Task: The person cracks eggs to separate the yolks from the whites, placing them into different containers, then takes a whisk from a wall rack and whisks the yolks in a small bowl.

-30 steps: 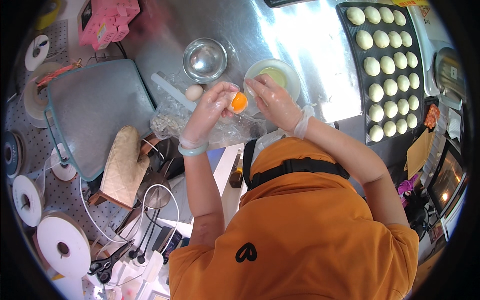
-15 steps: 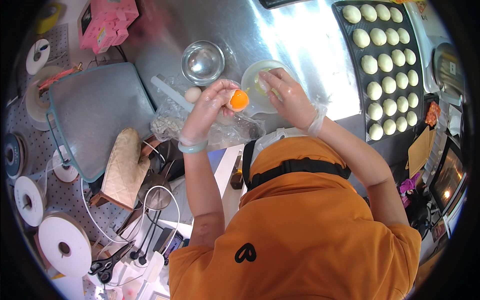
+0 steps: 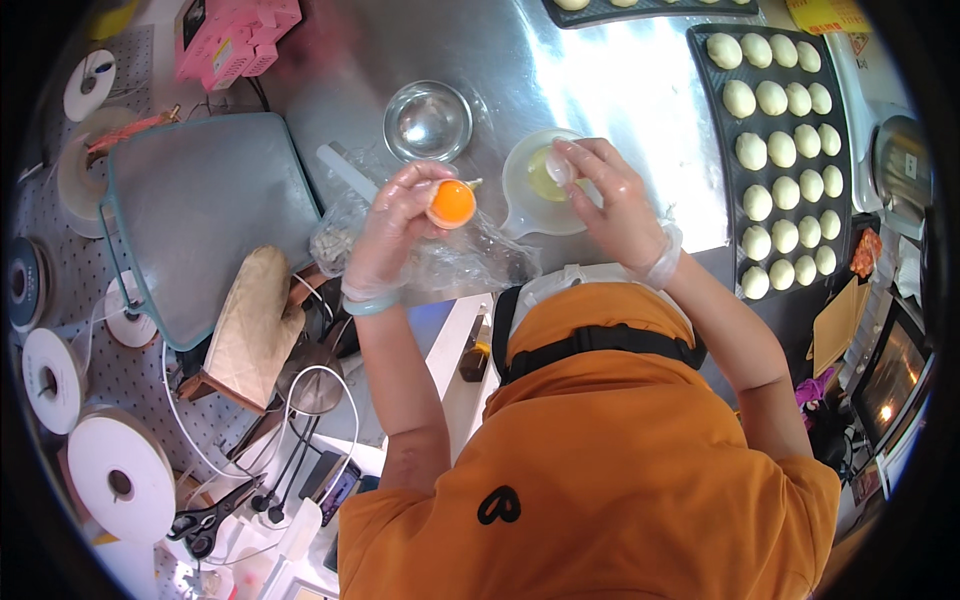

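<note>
My left hand (image 3: 392, 215), in a clear thin glove, grips a half eggshell with a round orange yolk (image 3: 452, 205) sitting in it. In my right hand (image 3: 622, 215), also gloved, is the other half eggshell (image 3: 559, 168), pinched between thumb and fingers. That shell is over a pale translucent bowl (image 3: 518, 185) with a spout, which contains clear egg white (image 3: 542, 180). A shiny steel bowl (image 3: 428, 118) stands just beyond my left hand. Crumpled clear plastic (image 3: 490, 255) lies under and beside that hand, with a white handle-like strip (image 3: 345, 172) next to it.
At the right lies a dark tray (image 3: 716, 110) with rows of round dough balls; part of another tray (image 3: 650, 12) shows at the far edge. Left are a grey teal-rimmed tray (image 3: 210, 220), an oven mitt (image 3: 250, 325), a pink device (image 3: 240, 45) and ribbon spools (image 3: 150, 475).
My left hand has drawn left with the yolk, away from the bowl, and now hides the whole egg beside it. The view has shifted slightly, showing more of the far tray.
</note>
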Tool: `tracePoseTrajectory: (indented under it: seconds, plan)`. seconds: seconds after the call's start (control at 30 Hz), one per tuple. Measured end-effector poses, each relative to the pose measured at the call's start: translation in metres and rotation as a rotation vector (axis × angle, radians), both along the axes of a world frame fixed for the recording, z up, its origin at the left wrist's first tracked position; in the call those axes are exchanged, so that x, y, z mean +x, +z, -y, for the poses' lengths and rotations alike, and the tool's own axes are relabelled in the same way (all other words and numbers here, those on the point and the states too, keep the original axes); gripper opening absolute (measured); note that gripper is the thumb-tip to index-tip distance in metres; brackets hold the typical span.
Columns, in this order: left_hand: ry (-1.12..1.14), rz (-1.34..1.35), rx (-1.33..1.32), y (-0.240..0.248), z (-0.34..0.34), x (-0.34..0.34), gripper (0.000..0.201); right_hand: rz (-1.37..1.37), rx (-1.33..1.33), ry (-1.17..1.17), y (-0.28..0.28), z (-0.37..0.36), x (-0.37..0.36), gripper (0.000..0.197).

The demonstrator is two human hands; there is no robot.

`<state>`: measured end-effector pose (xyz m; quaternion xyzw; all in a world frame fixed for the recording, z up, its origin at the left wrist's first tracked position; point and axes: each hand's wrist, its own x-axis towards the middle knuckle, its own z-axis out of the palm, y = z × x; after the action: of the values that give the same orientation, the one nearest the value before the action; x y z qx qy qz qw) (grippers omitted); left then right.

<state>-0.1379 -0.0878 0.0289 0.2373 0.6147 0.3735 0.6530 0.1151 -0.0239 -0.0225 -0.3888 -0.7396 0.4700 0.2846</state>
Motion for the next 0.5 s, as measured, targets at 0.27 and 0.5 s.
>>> tracePoseTrajectory:
  seconds: [0.27, 0.5]
  plan:
    - [0.074, -0.321, 0.085, -0.013, -0.02, -0.049, 0.025, 0.051, 0.043, 0.014, 0.012, -0.006, 0.004, 0.042]
    - [-0.179, -1.069, 0.254, -0.061, -0.041, -0.056, 0.022, 0.085, 0.031, 0.07, 0.008, 0.001, 0.004, 0.046]
